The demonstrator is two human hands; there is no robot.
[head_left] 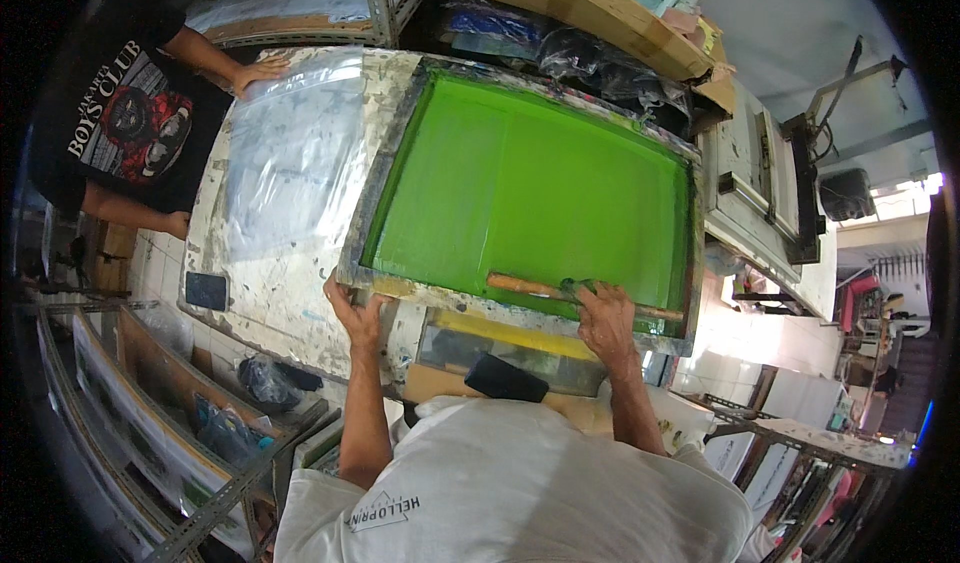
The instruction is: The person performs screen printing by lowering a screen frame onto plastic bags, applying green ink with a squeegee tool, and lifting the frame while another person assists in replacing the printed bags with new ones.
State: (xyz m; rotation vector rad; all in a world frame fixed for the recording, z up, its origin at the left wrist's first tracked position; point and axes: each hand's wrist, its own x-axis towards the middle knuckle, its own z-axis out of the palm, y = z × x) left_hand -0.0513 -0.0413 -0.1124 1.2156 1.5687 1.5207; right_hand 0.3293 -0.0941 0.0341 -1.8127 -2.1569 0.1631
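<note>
A large screen-printing frame (357,231) with bright green mesh lies on the table in front of me. My left hand (357,313) holds its near left corner, thumb and fingers apart around the edge. My right hand (605,318) is closed on a squeegee (522,284) with a long wooden handle, lying along the frame's near side. The squeegee's blade is hidden from this side. Left of the frame, a clear plastic sheet (295,158) is spread on the paint-spotted table (290,303).
At the left a co-worker in a black shirt rests one hand (262,71) at the sheet's far edge and another (180,225) by the table edge. Dark phones (206,290) (507,377) lie nearby. Behind the frame are a cardboard box (590,13) and black plastic bags (600,63).
</note>
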